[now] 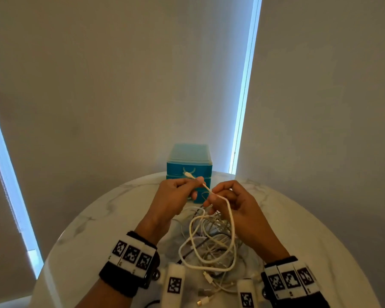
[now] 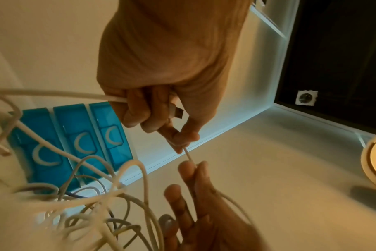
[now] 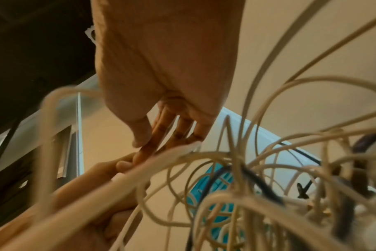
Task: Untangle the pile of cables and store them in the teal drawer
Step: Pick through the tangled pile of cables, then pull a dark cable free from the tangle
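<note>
The left hand [image 1: 173, 196] has its fingers curled around a white cable [image 1: 230, 221] near its plug end, and the right hand [image 1: 231, 203] pinches the same cable just beside it, both raised above the cable pile [image 1: 209, 247] mid-table [image 1: 98, 230]. The teal drawer unit [image 1: 189, 165], its 3 drawers closed, stands at the table's far edge.

Head looks down; wrists close (upward); all share cables [image 1: 209, 241].

A tangled pile of white cables [image 1: 211, 245] lies on the table before the closed teal drawer unit [image 1: 189, 165], one cable [image 1: 230, 215] lifted.
</note>
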A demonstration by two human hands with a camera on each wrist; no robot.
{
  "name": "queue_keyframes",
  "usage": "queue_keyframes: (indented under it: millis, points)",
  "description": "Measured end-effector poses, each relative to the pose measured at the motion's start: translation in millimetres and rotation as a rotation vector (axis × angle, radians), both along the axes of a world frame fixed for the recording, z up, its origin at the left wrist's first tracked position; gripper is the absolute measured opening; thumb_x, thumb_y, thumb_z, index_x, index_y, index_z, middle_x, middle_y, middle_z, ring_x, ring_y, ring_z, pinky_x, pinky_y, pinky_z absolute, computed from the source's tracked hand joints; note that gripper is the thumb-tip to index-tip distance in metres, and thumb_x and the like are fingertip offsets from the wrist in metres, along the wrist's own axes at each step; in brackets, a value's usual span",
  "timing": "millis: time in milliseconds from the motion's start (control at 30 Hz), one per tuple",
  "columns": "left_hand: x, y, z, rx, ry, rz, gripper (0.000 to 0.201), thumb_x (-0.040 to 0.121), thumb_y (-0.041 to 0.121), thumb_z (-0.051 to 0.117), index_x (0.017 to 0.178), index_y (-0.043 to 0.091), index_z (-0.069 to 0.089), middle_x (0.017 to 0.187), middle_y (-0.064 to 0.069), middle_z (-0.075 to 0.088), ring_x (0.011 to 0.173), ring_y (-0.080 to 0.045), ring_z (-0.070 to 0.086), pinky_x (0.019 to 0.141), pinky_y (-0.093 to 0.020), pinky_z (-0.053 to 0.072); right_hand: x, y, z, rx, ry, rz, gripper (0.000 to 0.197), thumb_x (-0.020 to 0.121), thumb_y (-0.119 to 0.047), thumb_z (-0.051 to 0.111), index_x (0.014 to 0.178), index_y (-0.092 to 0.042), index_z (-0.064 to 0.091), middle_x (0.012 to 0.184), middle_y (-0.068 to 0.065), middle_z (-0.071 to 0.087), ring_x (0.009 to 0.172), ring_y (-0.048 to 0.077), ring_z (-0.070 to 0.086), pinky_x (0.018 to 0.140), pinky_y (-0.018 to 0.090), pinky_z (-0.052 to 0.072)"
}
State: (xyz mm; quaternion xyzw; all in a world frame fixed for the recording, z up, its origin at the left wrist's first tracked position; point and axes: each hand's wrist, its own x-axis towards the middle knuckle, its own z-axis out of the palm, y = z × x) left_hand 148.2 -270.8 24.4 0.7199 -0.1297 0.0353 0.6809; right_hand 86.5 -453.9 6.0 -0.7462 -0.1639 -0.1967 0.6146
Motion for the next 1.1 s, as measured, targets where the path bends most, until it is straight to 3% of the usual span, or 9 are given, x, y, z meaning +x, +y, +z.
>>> queue_keyframes:
  millis: [200, 267, 333, 367, 433, 567, 767, 1000, 1100]
  points:
    - [19, 37, 40, -0.093, 0.097, -0.175, 0.022, 0.101, 0.032, 0.07, 0.104, 0.013, 0.082, 0.061, 0.006, 0.049, 0.052, -0.008, 0.032, 0.047, -0.023, 0.022, -4, -20, -1, 0.008, 0.139, -0.048, 0.026, 0.101, -0.007, 0.068, 0.126, -0.013, 0.063, 0.102, 0.007, 0.082, 0.093, 0.024, 0.08, 0.079, 0.03, 0.063]
    - [37, 76, 66, -0.194, -0.04, 0.33, 0.026, 0.101, 0.037, 0.068, 0.107, 0.016, 0.081, 0.073, 0.0, 0.064, 0.063, -0.018, 0.056, 0.054, -0.032, 0.041, -1, -24, -2, 0.115, 0.104, -0.147, 0.02, 0.1, -0.007, 0.068, 0.12, -0.009, 0.068, 0.099, 0.008, 0.082, 0.093, 0.024, 0.079, 0.074, 0.025, 0.062]
    - [55, 122, 77, -0.151, -0.13, 0.865, 0.042, 0.106, 0.045, 0.055, 0.125, 0.013, 0.073, 0.116, -0.015, 0.075, 0.108, -0.036, 0.069, 0.086, -0.039, 0.052, 2, -24, -2, 0.184, 0.113, -0.202, 0.018, 0.1, -0.008, 0.068, 0.118, -0.009, 0.07, 0.098, 0.007, 0.082, 0.093, 0.022, 0.079, 0.073, 0.022, 0.062]
    - [58, 135, 79, -0.12, -0.094, 0.898, 0.055, 0.108, 0.052, 0.045, 0.136, 0.01, 0.065, 0.135, -0.019, 0.069, 0.124, -0.038, 0.063, 0.101, -0.04, 0.048, 2, -24, -3, 0.189, 0.129, -0.198, 0.017, 0.1, -0.009, 0.068, 0.117, -0.009, 0.07, 0.097, 0.007, 0.082, 0.093, 0.022, 0.079, 0.073, 0.021, 0.061]
    - [62, 143, 77, 0.01, -0.002, 0.7, 0.077, 0.105, 0.069, 0.033, 0.131, 0.002, 0.062, 0.141, -0.024, 0.063, 0.131, -0.041, 0.059, 0.113, -0.048, 0.045, 3, -20, -4, 0.133, 0.149, -0.165, 0.014, 0.1, -0.008, 0.068, 0.114, -0.009, 0.071, 0.095, 0.005, 0.082, 0.093, 0.023, 0.079, 0.072, 0.021, 0.062]
    - [49, 121, 55, 0.224, 0.1, 0.395, 0.056, 0.111, 0.053, 0.043, 0.118, 0.003, 0.066, 0.116, -0.013, 0.065, 0.096, -0.028, 0.06, 0.097, -0.046, 0.048, 3, -11, -9, -0.126, 0.118, -0.154, 0.009, 0.096, -0.019, 0.076, 0.105, -0.02, 0.077, 0.095, -0.004, 0.082, 0.092, 0.014, 0.078, 0.09, 0.034, 0.063]
    - [25, 69, 40, -0.123, 0.194, 0.007, 0.064, 0.111, 0.062, 0.029, 0.125, 0.011, 0.064, 0.084, -0.005, 0.058, 0.059, -0.01, 0.044, 0.056, -0.025, 0.032, -3, 3, -6, -0.271, 0.026, -0.131, 0.007, 0.096, -0.031, 0.077, 0.103, -0.029, 0.078, 0.096, -0.011, 0.08, 0.094, 0.011, 0.076, 0.093, 0.046, 0.063]
    - [-5, 18, 20, -0.117, 0.246, -0.36, 0.1, 0.075, 0.095, 0.001, 0.159, 0.047, 0.026, 0.134, -0.025, 0.059, 0.076, -0.019, 0.06, 0.059, -0.028, 0.044, -6, 25, -9, -0.256, -0.063, -0.167, 0.026, 0.092, -0.055, 0.073, 0.115, -0.043, 0.071, 0.102, -0.02, 0.076, 0.098, 0.007, 0.073, 0.086, 0.031, 0.063]
    - [-9, 12, 13, -0.139, 0.271, -0.464, 0.11, 0.066, 0.099, 0.011, 0.164, 0.05, 0.015, 0.137, -0.017, 0.064, 0.107, -0.036, 0.072, 0.082, -0.039, 0.061, -6, 31, -8, -0.273, -0.078, -0.168, 0.031, 0.089, -0.059, 0.074, 0.115, -0.042, 0.073, 0.101, -0.021, 0.076, 0.095, 0.008, 0.073, 0.081, 0.03, 0.064]
